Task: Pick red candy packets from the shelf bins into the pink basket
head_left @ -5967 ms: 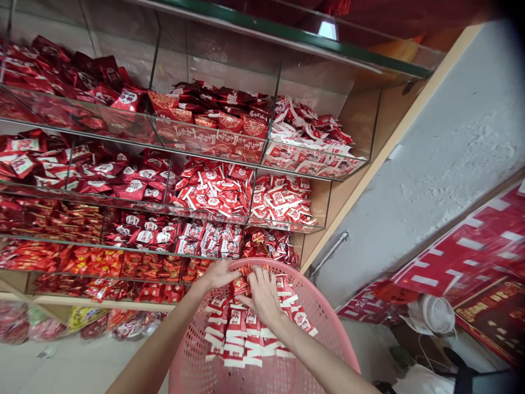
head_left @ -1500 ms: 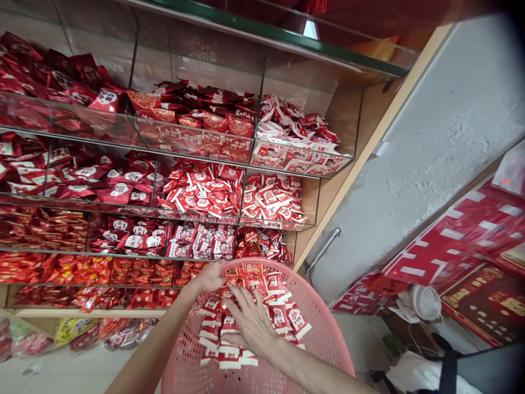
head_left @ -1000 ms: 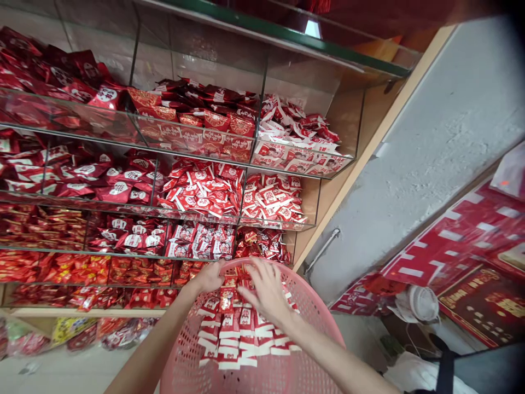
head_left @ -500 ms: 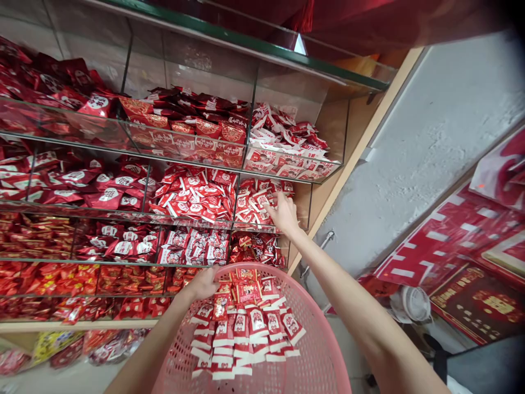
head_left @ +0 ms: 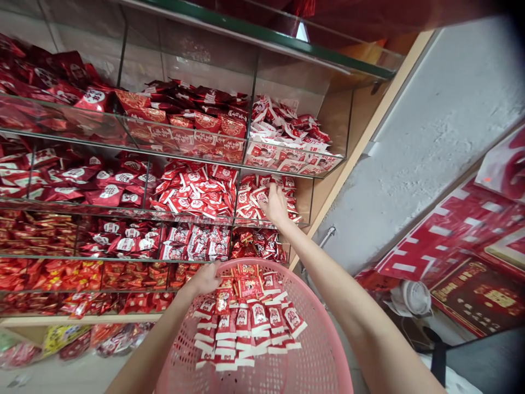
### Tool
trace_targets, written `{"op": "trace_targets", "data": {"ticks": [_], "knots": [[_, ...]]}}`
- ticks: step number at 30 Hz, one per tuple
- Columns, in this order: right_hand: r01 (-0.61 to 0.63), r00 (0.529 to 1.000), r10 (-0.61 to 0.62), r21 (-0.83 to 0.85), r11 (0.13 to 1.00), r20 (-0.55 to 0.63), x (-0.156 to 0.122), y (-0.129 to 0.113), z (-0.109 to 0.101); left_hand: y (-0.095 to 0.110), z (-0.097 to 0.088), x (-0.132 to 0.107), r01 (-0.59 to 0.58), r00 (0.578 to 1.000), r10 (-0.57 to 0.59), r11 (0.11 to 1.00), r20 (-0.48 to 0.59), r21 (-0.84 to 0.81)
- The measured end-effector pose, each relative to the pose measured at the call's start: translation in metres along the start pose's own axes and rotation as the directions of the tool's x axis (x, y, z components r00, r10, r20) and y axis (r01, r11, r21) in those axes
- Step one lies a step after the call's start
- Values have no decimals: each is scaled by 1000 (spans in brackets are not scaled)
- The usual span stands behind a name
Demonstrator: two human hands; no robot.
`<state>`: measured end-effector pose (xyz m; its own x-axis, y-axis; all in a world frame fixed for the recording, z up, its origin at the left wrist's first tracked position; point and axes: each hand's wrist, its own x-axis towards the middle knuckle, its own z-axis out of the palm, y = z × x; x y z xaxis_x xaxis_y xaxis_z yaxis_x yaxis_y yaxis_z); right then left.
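Note:
My left hand (head_left: 206, 278) is closed over the far left rim of a pink perforated plastic basket (head_left: 324, 328). Inside the basket, small red-and-white candy packets (head_left: 258, 316) lie in overlapping rows, with a few red-and-gold packets (head_left: 249, 285) at the far end. My right hand (head_left: 275, 207) reaches into a glass-fronted compartment (head_left: 304, 205) at the right end of a shelf. Its thumb and bent fingers are apart, among red-and-white candy packets (head_left: 245, 201); the fingertips are partly hidden against them.
Glass shelves with dividers hold several heaps of red wrapped sweets (head_left: 197, 189). A green-edged glass shelf (head_left: 262, 35) crosses above. To the right are the wooden side panel (head_left: 369, 131), a grey wall (head_left: 447, 104) and red packaged goods (head_left: 447, 235). Bagged goods (head_left: 65, 339) lie below.
My right hand has shifted slightly left and up in view, its fingers more bent among the packets. My left hand still holds the basket rim, and the view has tilted a little.

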<state>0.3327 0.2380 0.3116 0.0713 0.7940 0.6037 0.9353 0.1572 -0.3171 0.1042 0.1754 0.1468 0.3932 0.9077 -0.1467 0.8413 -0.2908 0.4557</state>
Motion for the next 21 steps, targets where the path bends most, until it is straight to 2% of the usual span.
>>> {"op": "trace_targets", "data": {"ticks": [4,8,11,14,17,19,21], "knots": [[48,999,-48,97,994,-1,-2,4,3,0,1,0,10,1000,-10,1000,-8,-9],[53,996,-35,230,972,-79,-1,9,5,1,-1,-2,7,1000,-7,1000,-18,-12],[80,990,-24,410,908,-139,-5,7,-4,1,-1,-2,8,1000,-8,1000,-10,-22],[114,988,-30,580,807,-153,-25,-1,-24,0,-1,-1,-1,1000,1,1000,-10,-17],[50,998,-13,740,671,-55,-70,-6,-41,-2,1,1,-24,1000,24,1000,-9,9],[-96,994,8,812,575,112,-111,0,-45,-3,1,1,-38,999,38,999,-10,21],[-283,954,66,808,517,292,-154,15,-39,-3,1,1,-40,999,40,999,-9,19]]}}
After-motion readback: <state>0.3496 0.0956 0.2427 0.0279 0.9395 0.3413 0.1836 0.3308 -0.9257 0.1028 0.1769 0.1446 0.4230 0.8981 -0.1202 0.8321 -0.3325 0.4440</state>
